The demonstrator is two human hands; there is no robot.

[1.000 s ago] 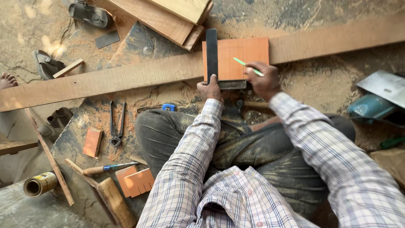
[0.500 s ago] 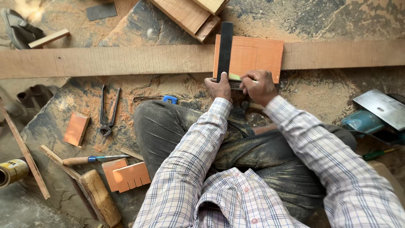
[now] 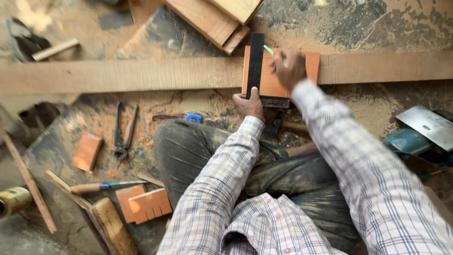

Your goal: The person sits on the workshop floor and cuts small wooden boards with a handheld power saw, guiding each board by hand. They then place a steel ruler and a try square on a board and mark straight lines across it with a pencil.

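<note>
An orange wooden piece (image 3: 271, 81) lies on a long plank (image 3: 141, 74) across the floor. A try square with a dark blade (image 3: 255, 63) rests over the piece. My left hand (image 3: 248, 104) presses on the square's stock at the near edge of the piece. My right hand (image 3: 289, 67) holds a green pencil (image 3: 269, 49) near the far edge of the piece, beside the blade; this hand is blurred.
Pincers (image 3: 121, 134), a chisel (image 3: 101, 186), small orange blocks (image 3: 87, 152) and a notched orange piece (image 3: 146, 205) lie at left. Stacked boards (image 3: 212, 19) sit beyond the plank. A power tool (image 3: 417, 137) is at right. A mallet (image 3: 111, 226) lies near left.
My right hand with the pencil has moved from the near edge of the orange piece up to its far edge along the blade. My left hand stays on the square.
</note>
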